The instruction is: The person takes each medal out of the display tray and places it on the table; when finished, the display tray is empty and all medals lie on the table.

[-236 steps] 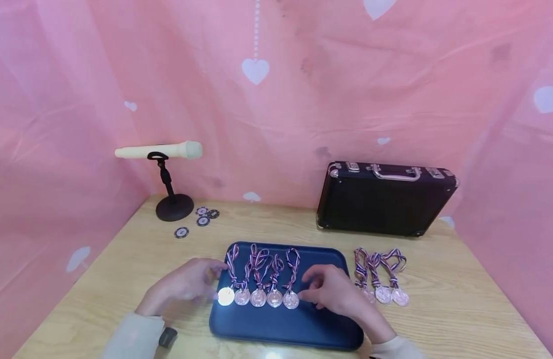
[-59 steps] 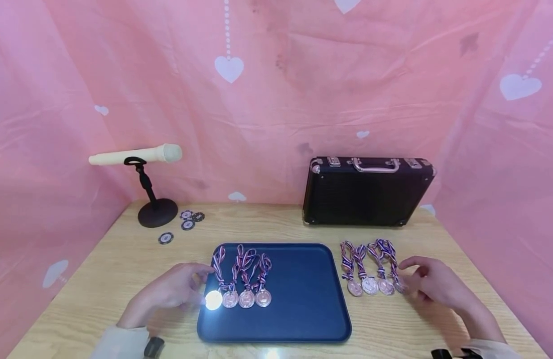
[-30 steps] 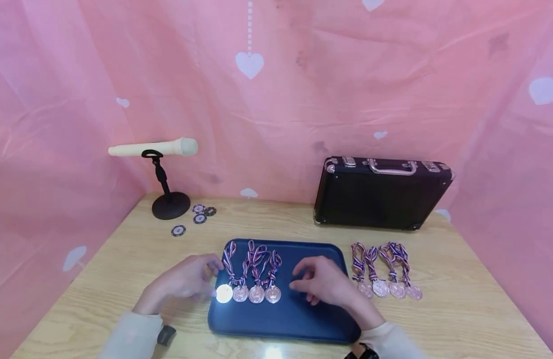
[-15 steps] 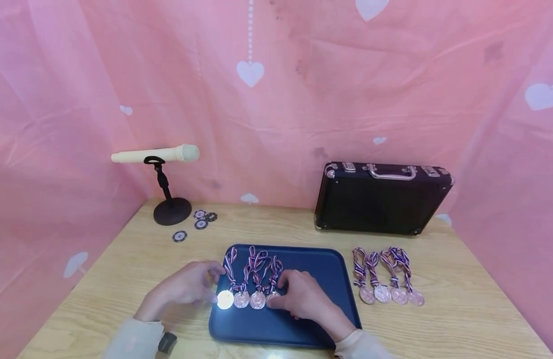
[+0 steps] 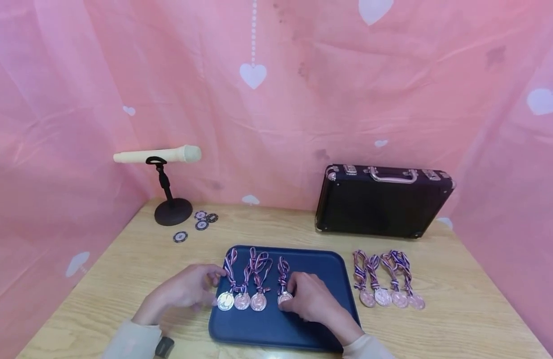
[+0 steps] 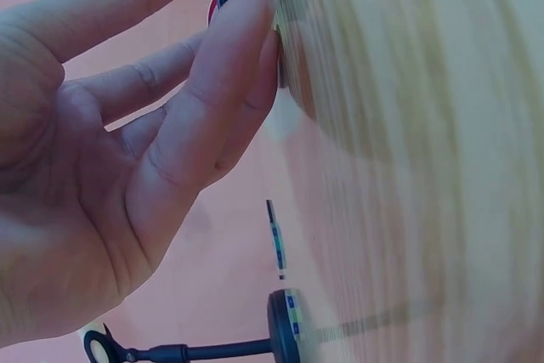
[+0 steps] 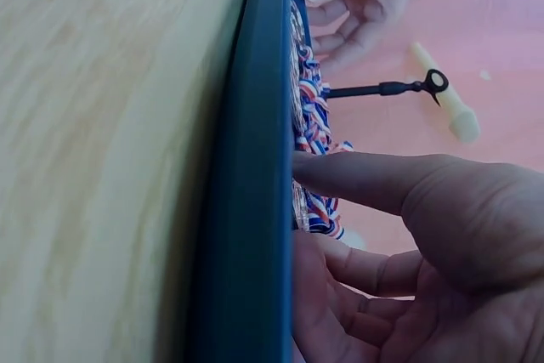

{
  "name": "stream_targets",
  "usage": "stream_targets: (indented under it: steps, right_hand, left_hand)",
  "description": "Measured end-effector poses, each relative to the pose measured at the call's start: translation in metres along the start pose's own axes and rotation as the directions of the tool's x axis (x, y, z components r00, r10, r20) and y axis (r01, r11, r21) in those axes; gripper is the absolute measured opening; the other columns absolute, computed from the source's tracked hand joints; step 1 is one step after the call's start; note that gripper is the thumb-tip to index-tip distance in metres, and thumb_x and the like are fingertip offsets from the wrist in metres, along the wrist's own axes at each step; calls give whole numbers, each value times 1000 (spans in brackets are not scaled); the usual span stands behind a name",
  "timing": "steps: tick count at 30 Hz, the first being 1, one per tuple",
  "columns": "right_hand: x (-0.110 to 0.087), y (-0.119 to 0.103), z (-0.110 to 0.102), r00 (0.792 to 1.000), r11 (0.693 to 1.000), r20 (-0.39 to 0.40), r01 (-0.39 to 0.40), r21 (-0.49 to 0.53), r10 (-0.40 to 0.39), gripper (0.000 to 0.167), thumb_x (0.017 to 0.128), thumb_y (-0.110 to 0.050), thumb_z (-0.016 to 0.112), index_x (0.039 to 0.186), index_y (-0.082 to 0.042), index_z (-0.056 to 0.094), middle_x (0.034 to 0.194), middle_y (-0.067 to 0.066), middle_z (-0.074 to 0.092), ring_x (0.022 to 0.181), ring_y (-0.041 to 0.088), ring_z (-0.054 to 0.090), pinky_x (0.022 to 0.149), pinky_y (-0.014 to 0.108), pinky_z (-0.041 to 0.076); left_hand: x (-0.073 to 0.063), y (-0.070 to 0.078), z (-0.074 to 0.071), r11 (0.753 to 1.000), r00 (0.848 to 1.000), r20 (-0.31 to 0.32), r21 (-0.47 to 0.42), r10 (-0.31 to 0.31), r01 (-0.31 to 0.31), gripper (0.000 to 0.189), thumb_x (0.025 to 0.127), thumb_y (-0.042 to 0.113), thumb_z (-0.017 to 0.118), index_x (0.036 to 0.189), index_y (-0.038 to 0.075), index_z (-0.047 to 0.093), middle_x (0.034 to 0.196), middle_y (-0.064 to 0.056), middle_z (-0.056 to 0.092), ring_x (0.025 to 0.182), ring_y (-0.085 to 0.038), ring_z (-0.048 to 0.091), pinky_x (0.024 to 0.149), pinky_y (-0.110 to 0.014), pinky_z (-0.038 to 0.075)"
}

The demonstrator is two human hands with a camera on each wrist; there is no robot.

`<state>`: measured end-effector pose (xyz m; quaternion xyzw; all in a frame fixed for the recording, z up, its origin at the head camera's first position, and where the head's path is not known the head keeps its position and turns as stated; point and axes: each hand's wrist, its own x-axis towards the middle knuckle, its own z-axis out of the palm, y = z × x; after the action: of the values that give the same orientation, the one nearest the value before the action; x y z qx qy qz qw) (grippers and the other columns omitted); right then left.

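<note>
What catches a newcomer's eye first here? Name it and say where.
Probably the pink backdrop with pale hearts, behind the table. Then the black case standing at back right and the white microphone on its stand at back left. In front, the right hand grips a medal on the blue tray.

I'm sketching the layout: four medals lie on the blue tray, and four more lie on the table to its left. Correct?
Left is wrong: the head view shows four medals on the blue tray and four more medals on the table to its right.
</note>
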<state>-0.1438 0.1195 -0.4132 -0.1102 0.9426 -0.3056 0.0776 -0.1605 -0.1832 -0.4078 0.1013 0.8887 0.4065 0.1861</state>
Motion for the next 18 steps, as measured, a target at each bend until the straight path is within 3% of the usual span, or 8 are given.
stream_targets:
  steps: [6,12,18]
  right_hand:
    - [-6,11,-7,999,988,36,-35,151,30,37,76,-8,92,89,-9,57,64,4,60,40,10,58,41,31,53]
    - [-10,23,-16,998,965,53,-55,257,43,33,79,3,85,95,-6,58,78,9,58,48,16,64,42,34,57]
    - [-12,34,-22,999,958,43,-32,283,20,23,86,3,79,101,-4,62,76,8,60,48,16,64,43,35,58]
  left_hand:
    - [0,1,2,1000,1000,-4,1,-8,8,65,77,-10,83,137,5,65,106,-8,61,58,-21,59,50,-34,57]
    - [-2,3,3,999,998,-26,16,-51,52,65,77,-10,84,137,7,66,106,-7,62,64,-22,61,51,-35,58]
    - [-1,7,3,996,996,-43,15,-82,82,64,77,-9,86,135,11,68,107,-6,62,78,-21,60,53,-35,59]
